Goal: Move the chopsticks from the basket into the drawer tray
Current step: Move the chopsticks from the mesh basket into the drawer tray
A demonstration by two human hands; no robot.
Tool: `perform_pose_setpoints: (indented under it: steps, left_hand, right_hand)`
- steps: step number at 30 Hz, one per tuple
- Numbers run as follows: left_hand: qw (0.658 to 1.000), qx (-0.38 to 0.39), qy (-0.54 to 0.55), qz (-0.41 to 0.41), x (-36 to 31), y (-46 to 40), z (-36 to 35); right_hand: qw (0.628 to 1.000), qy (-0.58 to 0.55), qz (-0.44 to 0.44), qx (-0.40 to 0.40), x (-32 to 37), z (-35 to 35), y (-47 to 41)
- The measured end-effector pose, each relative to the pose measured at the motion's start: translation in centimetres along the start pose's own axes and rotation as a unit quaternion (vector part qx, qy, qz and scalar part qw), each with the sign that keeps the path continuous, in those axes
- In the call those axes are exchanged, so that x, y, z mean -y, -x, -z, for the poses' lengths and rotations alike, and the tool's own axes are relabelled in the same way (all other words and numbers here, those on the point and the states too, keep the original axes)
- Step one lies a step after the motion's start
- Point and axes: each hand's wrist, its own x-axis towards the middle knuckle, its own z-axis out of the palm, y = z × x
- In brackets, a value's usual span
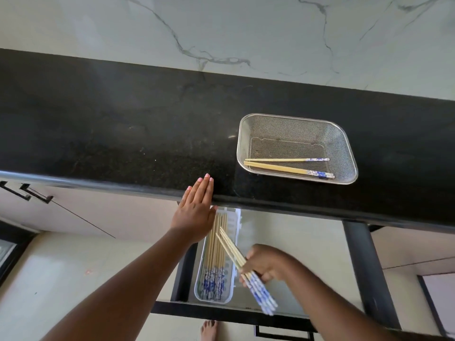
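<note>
A metal mesh basket stands on the black counter at the right, with three bamboo chopsticks with blue-white ends lying in it. Below the counter an open drawer holds a white tray with several chopsticks lined up inside. My right hand is over the drawer, closed around a bunch of chopsticks that angle over the tray's right edge. My left hand lies flat with fingers straight, resting on the counter's front edge above the tray's far end.
The black counter runs across the view below a marble wall. The drawer's dark frame juts out toward me. Cabinet handles sit at the left. A bare foot shows on the floor below.
</note>
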Motion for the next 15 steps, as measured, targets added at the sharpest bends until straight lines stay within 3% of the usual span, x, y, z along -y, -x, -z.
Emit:
perform_pose_setpoints:
  steps: [5,9,15]
  left_hand:
    - [1.0,-0.005,-0.005,0.0,-0.1,0.1,0.1]
    - [1.0,-0.003,-0.006,0.001,-0.1,0.1,0.1]
    - [1.0,-0.005,-0.01,-0.001,0.0,0.2,0.0]
  right_hand:
    - [0.984,-0.091,0.036,-0.149,2.3,-5.1,-5.8]
    - [0.966,-0.029,0.015,-0.255,3.3,-7.1,-7.7]
    - [0.951,0.062,0.029,-0.302,3.0,-8.5,-8.2]
